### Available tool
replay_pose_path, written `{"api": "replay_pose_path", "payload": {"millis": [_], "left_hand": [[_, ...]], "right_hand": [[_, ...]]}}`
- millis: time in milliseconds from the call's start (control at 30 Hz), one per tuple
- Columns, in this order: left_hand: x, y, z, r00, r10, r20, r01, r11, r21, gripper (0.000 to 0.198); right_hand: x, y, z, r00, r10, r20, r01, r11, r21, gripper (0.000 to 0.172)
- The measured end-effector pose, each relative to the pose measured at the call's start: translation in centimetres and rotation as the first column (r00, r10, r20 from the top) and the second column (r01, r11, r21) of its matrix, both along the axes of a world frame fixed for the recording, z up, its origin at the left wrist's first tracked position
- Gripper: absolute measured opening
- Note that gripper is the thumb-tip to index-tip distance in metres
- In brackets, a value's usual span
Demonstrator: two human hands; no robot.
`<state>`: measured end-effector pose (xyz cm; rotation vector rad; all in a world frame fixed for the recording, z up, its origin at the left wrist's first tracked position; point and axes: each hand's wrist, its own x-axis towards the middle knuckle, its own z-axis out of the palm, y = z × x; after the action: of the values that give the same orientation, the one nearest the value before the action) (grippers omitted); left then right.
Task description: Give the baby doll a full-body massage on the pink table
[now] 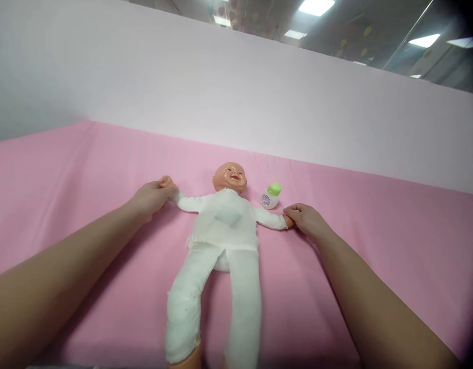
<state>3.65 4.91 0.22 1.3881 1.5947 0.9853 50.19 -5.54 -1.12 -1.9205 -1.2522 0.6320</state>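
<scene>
A baby doll [223, 230] in a white suit lies on its back on the pink sheet [67, 169], head away from me, arms spread wide. My left hand [152, 197] is closed round the doll's hand on the left side. My right hand [306, 219] is closed round the doll's other hand on the right. Both doll arms are stretched straight out. The doll's legs point toward me and its feet reach the bottom edge of the view.
A small white bottle with a green cap [271, 196] stands upright on the sheet just right of the doll's head, close to my right hand. A pale pink wall panel [236, 92] rises behind the sheet.
</scene>
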Motion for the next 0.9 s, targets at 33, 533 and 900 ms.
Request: {"api": "replay_pose_path", "payload": {"millis": [33, 533, 900], "left_hand": [[0.2, -0.2, 0.2, 1.000, -0.010, 0.007, 0.010, 1.000, 0.019, 0.031], [5.5, -6.8, 1.5, 0.709, -0.361, -0.606, 0.675, 0.595, 0.436, 0.050], [5.1, -6.7, 2.0, 0.803, -0.362, -0.473, 0.556, 0.740, 0.379, 0.046]], "right_hand": [[-0.1, 0.0, 0.1, 1.000, -0.027, 0.012, 0.027, 1.000, -0.003, 0.032], [-9.7, -3.4, 1.0, 0.797, 0.308, 0.520, -0.527, 0.776, 0.347, 0.039], [-8.7, -3.0, 0.7, 0.926, 0.263, 0.271, -0.366, 0.805, 0.466, 0.047]]}}
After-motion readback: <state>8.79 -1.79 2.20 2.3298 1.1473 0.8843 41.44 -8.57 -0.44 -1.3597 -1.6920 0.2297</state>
